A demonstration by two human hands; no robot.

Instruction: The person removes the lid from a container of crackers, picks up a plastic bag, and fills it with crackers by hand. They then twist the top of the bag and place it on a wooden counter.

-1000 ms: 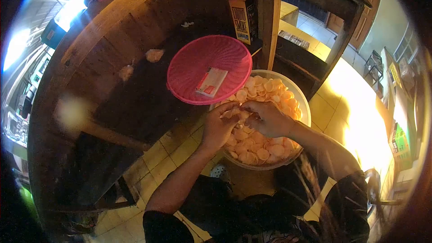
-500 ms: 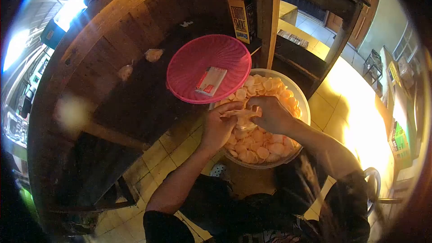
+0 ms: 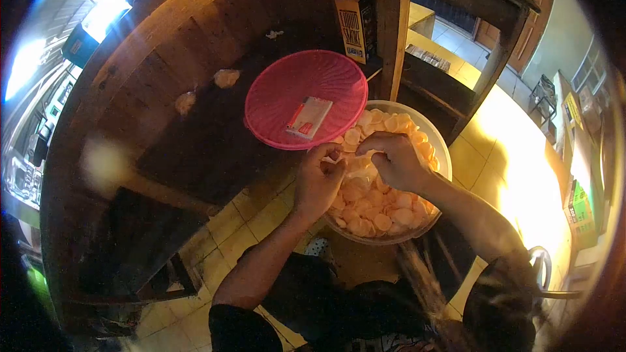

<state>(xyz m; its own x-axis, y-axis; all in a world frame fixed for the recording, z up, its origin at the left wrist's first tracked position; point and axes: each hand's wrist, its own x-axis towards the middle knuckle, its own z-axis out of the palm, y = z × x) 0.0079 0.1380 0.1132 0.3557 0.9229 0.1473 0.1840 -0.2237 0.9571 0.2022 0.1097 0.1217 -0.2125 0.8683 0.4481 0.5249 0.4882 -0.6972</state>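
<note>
Crackers (image 3: 385,212) fill the bowl (image 3: 444,156) at centre right. Left hand (image 3: 318,182) and right hand (image 3: 394,164) each pinch some, fingers closed. Above, the tray (image 3: 287,88) holds only a packet (image 3: 308,118).

yellow box (image 3: 355,26), lettering reads "liquid smoke"
</note>
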